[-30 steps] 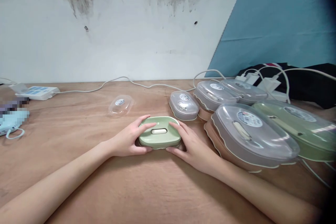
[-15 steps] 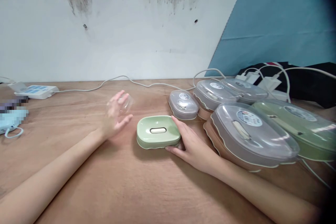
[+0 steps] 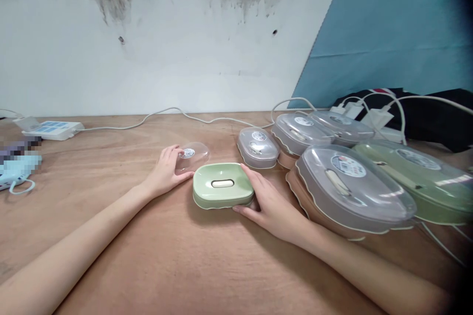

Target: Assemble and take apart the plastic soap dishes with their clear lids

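A small green oval dish (image 3: 222, 191) with a white slot in its middle lies on the wooden table (image 3: 207, 266). My right hand (image 3: 271, 206) rests against its right side, fingers curled along the rim. My left hand (image 3: 165, 173) grips a small clear plastic lid (image 3: 192, 155) with a round sticker, holding it just left of and behind the green dish, close to its edge.
To the right stand several covered dishes: a small grey one (image 3: 257, 147), larger clear-lidded ones (image 3: 351, 187) and a green one (image 3: 414, 177). White cables and chargers (image 3: 369, 113) lie behind them. A power strip (image 3: 50, 129) and a pale blue item (image 3: 16, 170) sit far left.
My left hand left the green dish, reached back to the clear lid and has drawn it toward the dish. My right hand stayed at the dish's right side.
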`<state>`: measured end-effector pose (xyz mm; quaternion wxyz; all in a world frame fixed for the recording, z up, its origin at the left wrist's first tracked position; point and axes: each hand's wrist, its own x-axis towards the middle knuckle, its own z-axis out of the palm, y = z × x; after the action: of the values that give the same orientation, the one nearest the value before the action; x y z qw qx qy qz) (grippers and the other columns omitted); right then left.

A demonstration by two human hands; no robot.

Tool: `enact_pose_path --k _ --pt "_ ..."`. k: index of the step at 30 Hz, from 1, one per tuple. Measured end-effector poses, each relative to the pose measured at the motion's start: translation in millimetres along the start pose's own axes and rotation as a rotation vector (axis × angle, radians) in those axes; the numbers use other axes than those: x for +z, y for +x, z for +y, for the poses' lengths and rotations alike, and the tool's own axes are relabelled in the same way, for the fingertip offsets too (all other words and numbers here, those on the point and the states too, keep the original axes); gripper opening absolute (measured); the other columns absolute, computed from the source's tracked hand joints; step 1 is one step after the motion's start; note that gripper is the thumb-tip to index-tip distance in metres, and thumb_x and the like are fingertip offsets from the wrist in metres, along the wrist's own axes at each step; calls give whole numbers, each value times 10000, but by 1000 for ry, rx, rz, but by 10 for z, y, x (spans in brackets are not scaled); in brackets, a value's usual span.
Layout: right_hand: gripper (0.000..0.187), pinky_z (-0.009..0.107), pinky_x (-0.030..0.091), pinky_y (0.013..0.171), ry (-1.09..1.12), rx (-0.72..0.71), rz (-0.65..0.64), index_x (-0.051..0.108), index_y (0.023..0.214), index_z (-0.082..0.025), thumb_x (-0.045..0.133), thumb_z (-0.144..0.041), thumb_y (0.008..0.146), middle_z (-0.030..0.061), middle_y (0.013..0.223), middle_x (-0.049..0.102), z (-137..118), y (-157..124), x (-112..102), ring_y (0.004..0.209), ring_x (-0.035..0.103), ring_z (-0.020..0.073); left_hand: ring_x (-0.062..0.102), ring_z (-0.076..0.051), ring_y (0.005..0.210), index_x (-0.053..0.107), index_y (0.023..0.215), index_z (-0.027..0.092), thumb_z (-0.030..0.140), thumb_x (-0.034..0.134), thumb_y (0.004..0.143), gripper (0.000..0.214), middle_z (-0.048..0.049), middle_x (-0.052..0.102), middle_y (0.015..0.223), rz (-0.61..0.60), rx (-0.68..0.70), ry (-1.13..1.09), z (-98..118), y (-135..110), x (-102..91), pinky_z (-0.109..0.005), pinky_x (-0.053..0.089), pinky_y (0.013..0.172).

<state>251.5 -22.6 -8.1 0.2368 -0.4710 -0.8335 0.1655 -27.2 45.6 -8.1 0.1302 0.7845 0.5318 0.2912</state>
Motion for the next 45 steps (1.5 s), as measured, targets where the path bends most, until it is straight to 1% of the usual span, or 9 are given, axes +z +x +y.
enact_pose_path --k 3,5,10,13,19,25,29,35,45 --pt "761 444 313 1059 2 1 -1 139 1403 -223 575 -374 798 122 1418 342 1 -7 -1 1303 322 253 314 -393 1248 428 1209 157 487 679 651 695 -177 433 1275 56 -92 -107 -9 0 32 -601 203 1014" --pt "761 442 315 1058 0 2 1 143 1402 -230 578 -372 795 120 1411 351 2 -7 1 1298 329 254 357 -399 1221 363 1262 158 505 662 661 756 -181 444 1251 83 -143 -220 -15 0 36 -618 230 993" --pt "762 435 314 1060 -7 10 -3 151 1399 -214 581 -376 791 126 1405 356 -1 -3 3 1294 331 253 540 -312 1097 191 1308 170 527 455 765 701 -159 450 1214 66 -132 -604 25 6 73 -506 413 931" --pt "754 432 315 1058 -2 11 -8 151 1400 -208 574 -372 798 128 1407 351 -11 -3 -4 1296 327 249 545 -306 1104 203 1296 181 474 528 716 726 -150 429 1229 6 -83 -764 51 5 106 -454 443 929" --pt "773 462 318 1051 -1 16 -5 140 1409 -206 577 -375 793 142 1408 351 8 1 5 1298 327 265 511 -321 1139 245 1279 193 423 565 722 682 -145 404 1233 -24 -51 -869 41 -3 107 -476 423 952" --pt "856 516 324 1035 16 28 14 82 1423 -179 606 -357 770 175 1410 357 -1 10 2 1305 330 304 504 -313 1144 256 1296 196 418 573 739 678 -153 398 1262 -26 -5 -816 50 -13 93 -472 426 951" --pt "716 494 362 1009 33 -14 19 244 1372 -230 615 -355 773 120 1336 465 -51 29 -29 1255 406 286 418 -302 1223 286 1302 215 405 654 696 734 -131 366 1333 -6 91 -728 171 -91 69 -448 350 1030" --pt "655 474 342 1030 29 -39 21 314 1339 -217 621 -343 774 112 1331 471 -49 46 -22 1264 392 267 321 -298 1286 392 1280 219 340 627 763 580 -131 356 1348 -213 402 -277 446 -221 54 -449 317 1046" --pt "660 464 353 1029 78 -63 77 331 1341 -241 636 -359 768 90 1343 474 -1 40 -8 1260 405 257 380 -329 1256 432 1307 235 395 672 732 643 -147 362 1395 -133 428 -91 492 -247 75 -498 369 1001"
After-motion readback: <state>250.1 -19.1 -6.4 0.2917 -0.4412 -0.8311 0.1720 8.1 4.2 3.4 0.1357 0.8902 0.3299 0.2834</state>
